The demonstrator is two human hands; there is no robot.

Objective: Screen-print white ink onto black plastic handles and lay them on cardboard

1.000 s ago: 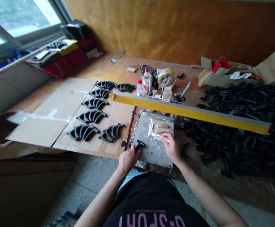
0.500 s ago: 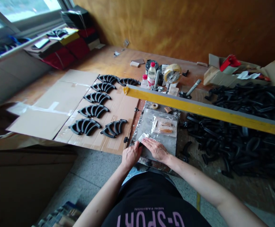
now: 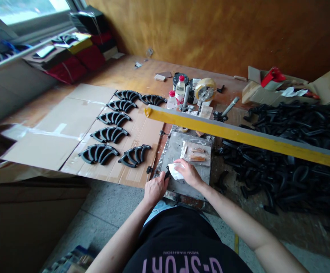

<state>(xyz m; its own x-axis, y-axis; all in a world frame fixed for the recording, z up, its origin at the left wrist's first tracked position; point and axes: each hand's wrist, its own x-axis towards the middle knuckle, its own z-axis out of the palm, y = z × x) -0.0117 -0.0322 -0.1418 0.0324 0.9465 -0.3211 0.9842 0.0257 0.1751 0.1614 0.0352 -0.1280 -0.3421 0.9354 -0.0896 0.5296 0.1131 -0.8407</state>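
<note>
Near the front edge of a grey work plate (image 3: 187, 141), my left hand (image 3: 155, 188) is closed round a black curved handle (image 3: 167, 173), most of it hidden by the fingers. My right hand (image 3: 191, 175) pinches a white wipe (image 3: 175, 171) just to the right of the handle's exposed end. A clear plastic bag (image 3: 203, 152) with orange-brown pieces inside lies on the plate beyond my hands. To the left, fanned rows of black curved handles (image 3: 113, 118) rest on flat cardboard (image 3: 108, 172).
A yellow-edged bar (image 3: 238, 136) crosses above the plate toward the right. Behind it stand red-capped bottles (image 3: 180, 91) and a tape roll (image 3: 205, 90). A large heap of black handles (image 3: 295, 167) covers the right side, with an open cardboard box (image 3: 251, 90) behind.
My right hand has lifted and shifted slightly right, off the handle, and more of the wipe shows. My left hand keeps its grip on the handle. The camera view has shifted slightly.
</note>
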